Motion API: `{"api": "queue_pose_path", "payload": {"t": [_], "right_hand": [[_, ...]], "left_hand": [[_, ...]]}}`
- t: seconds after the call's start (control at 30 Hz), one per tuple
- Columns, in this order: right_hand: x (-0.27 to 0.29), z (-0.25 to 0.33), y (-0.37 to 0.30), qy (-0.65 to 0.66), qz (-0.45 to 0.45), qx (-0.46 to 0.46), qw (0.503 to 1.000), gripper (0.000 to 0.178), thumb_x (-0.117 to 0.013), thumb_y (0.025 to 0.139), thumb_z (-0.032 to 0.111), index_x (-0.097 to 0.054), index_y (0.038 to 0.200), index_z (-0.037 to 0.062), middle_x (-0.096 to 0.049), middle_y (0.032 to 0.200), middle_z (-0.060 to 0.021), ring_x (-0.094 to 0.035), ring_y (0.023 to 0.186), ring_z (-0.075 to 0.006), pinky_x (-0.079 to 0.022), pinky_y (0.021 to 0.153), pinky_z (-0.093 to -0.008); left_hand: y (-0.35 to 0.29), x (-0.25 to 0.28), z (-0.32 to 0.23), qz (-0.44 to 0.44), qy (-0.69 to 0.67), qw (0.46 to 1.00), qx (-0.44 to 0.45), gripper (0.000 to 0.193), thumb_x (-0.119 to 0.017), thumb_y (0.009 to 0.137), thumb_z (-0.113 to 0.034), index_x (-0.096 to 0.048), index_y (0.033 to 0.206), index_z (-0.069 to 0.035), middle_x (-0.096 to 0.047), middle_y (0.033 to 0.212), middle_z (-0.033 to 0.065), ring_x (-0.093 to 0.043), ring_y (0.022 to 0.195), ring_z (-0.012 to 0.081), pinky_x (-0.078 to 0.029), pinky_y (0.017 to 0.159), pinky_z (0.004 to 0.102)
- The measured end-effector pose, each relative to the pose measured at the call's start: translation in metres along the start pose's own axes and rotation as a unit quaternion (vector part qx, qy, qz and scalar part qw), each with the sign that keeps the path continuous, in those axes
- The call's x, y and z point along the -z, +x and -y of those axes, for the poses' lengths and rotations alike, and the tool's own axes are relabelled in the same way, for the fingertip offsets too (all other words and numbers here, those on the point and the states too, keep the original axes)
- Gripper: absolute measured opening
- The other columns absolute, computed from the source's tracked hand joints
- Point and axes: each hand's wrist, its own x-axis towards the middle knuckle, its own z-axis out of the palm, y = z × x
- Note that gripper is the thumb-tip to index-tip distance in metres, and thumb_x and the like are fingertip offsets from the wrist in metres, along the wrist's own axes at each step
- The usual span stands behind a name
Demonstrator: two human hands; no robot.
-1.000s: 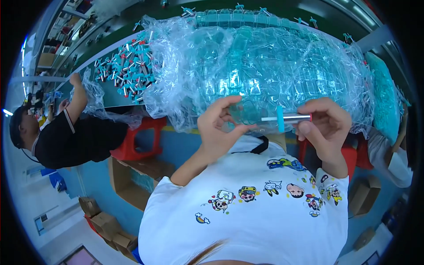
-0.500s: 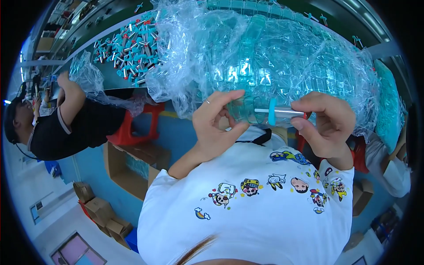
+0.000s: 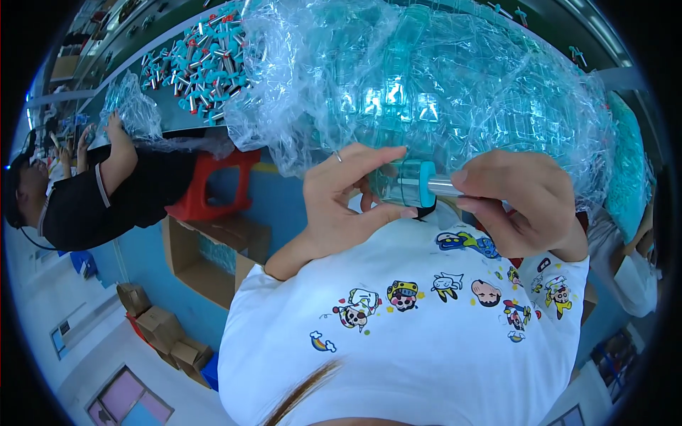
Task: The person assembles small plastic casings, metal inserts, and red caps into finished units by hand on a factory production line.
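Note:
My left hand (image 3: 341, 202) is curled round a clear teal bottle (image 3: 399, 180), which lies on its side with its mouth to the right. In my right hand (image 3: 524, 202), thumb and fingers pinch the silver barrel of a stemmed bottle cap (image 3: 428, 184). Its teal collar sits against the bottle's mouth, and its thin stem is inside the bottle. My right fingers hide the barrel's far end. Both hands are held above my lap, just in front of a big plastic-wrapped bundle of teal bottles (image 3: 490, 92).
A heap of similar caps (image 3: 202, 67) in teal, silver and red lies left of the bundle. At the left a co-worker (image 3: 106, 192) sits on a red stool (image 3: 213, 186). An open cardboard box (image 3: 192, 263) stands on the blue floor, with more boxes (image 3: 160, 326) behind.
The cap has moved left, so its stem has gone into the bottle and its collar now meets the mouth. My right hand has followed it left. The co-worker's arm has shifted.

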Motion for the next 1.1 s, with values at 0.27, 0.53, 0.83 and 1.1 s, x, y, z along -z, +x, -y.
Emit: {"api": "queue_pose_path", "payload": {"t": [0.27,0.53,0.83,1.1], "right_hand": [[0.005,-0.005,-0.009,0.0,0.062,-0.012,0.998,0.017,-0.064,0.059,-0.008,-0.058,0.075,-0.0061,-0.059,0.063,-0.0145,-0.059,0.052,-0.0237,-0.046,0.044,-0.0276],[0.005,-0.003,-0.02,-0.018,0.074,-0.022,0.997,0.017,-0.066,0.061,-0.005,-0.058,0.076,-0.0059,-0.058,0.061,-0.0141,-0.058,0.049,-0.0228,-0.044,0.041,-0.028],[-0.001,-0.009,-0.032,0.026,0.096,-0.038,0.994,0.015,-0.065,0.062,-0.004,-0.058,0.076,-0.0044,-0.059,0.062,-0.0131,-0.06,0.051,-0.0231,-0.047,0.044,-0.0278],[-0.011,-0.008,-0.034,0.024,0.046,-0.02,0.998,0.014,-0.065,0.064,-0.002,-0.059,0.075,-0.0038,-0.059,0.061,-0.0124,-0.06,0.051,-0.0234,-0.048,0.045,-0.0281]], "left_hand": [[-0.003,0.007,-0.002,0.06,0.044,0.995,0.061,0.052,-0.081,0.052,-0.009,-0.061,0.099,0.0,-0.057,0.074,0.004,-0.046,0.059,0.0063,-0.032,0.045,0.0186],[-0.003,0.003,0.008,0.093,-0.047,0.991,0.086,0.05,-0.082,0.053,-0.017,-0.063,0.097,-0.002,-0.054,0.064,0.0012,-0.04,0.046,0.0049,-0.03,0.041,0.0194],[-0.009,0.003,0.001,0.124,-0.006,0.983,0.133,0.049,-0.081,0.053,-0.016,-0.064,0.096,-0.002,-0.057,0.067,0.0018,-0.041,0.045,0.0042,-0.03,0.039,0.0189],[-0.012,0.0,-0.001,0.119,0.008,0.986,0.12,0.049,-0.08,0.055,-0.018,-0.063,0.098,-0.001,-0.057,0.067,0.0036,-0.044,0.044,0.0047,-0.032,0.039,0.0182]]}}
